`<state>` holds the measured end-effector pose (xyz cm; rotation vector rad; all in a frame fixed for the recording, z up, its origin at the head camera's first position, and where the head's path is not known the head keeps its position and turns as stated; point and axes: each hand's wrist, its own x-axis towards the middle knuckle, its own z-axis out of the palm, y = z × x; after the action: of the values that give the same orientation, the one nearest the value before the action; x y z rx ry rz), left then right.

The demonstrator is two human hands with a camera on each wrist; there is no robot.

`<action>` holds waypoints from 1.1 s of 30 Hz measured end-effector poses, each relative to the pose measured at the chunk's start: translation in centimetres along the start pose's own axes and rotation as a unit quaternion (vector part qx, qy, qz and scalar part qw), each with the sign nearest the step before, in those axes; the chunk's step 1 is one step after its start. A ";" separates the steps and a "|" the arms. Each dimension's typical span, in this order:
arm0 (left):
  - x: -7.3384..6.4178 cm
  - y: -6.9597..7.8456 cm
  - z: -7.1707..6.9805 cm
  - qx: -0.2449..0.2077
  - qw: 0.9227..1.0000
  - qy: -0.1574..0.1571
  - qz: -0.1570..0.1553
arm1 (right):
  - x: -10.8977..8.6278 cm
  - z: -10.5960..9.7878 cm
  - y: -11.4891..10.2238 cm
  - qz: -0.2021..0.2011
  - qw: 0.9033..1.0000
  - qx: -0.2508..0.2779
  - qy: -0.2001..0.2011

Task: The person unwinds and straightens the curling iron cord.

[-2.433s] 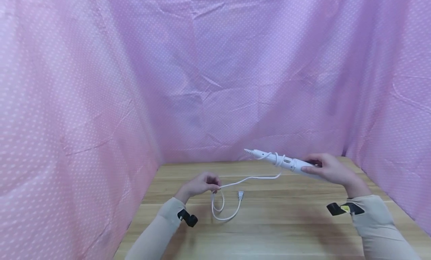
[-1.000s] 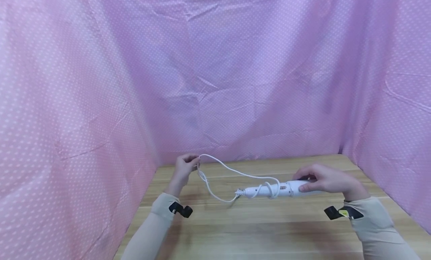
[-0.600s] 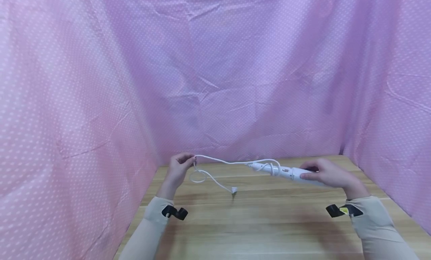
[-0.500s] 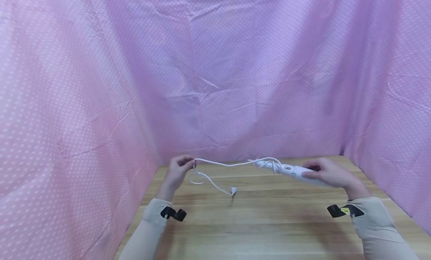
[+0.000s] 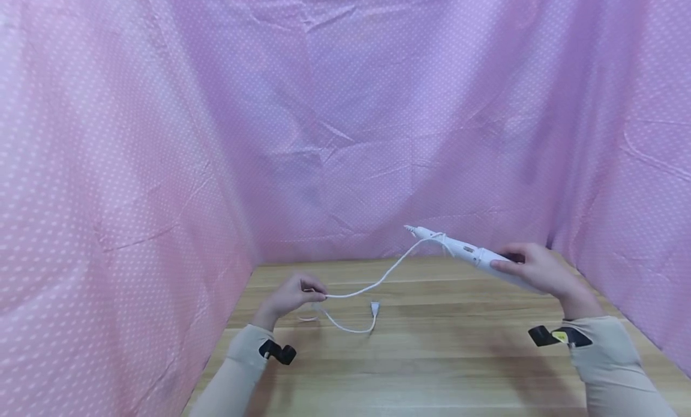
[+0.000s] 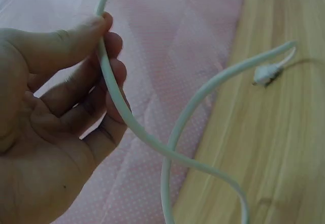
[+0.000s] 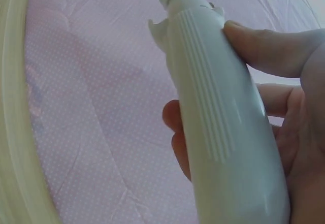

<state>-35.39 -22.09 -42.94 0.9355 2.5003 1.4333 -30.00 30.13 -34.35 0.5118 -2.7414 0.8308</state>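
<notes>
My right hand (image 5: 540, 273) grips a white, wand-shaped corded appliance (image 5: 456, 247) by its wide end, thumb on one side and fingers around the other. Its thin tip points up and left, raised above the table. A white cord (image 5: 378, 283) loops over the slim part, then sags across to my left hand (image 5: 294, 294). There, thumb and index finger pinch the cord, the other fingers loosely bent. Beyond the pinch, the cord's free end hangs in a curve to a white plug (image 5: 375, 309). The right wrist view shows ribs on the appliance's wide body (image 7: 213, 102).
A wooden table (image 5: 432, 363) lies below both hands. Pink dotted cloth (image 5: 345, 135) hangs at the back and along both sides, meeting the table's edges. Black wrist cameras sit on both sleeves.
The appliance has risen, its tip tilting upward, and fewer cord turns show around it than before. My left hand, still pinching the cord, moved left and up, then came back down.
</notes>
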 end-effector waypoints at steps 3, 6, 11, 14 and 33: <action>0.1 -0.5 1.0 0.037 0.999 -0.030 -0.019 | 0.0 -0.3 -0.3 0.010 0.999 0.034 0.008; 0.1 -0.9 1.8 0.074 0.996 -0.046 -0.030 | 0.0 -0.3 -0.4 0.008 0.996 0.083 0.015; 0.4 -1.5 2.5 0.124 0.991 -0.028 -0.040 | -0.2 -0.4 -0.7 -0.007 0.990 0.138 0.018; 0.5 -2.0 2.6 0.137 0.989 -0.015 -0.049 | -0.4 -0.5 -0.9 -0.020 0.987 0.162 0.013; 2.1 -3.8 0.9 0.097 0.942 0.259 -0.189 | -2.0 -1.0 -0.8 -0.243 0.945 0.202 -0.081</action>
<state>-38.45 -21.67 -46.06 0.0604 3.0079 1.4610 -27.75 30.58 -33.74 1.3229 -2.3947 1.2502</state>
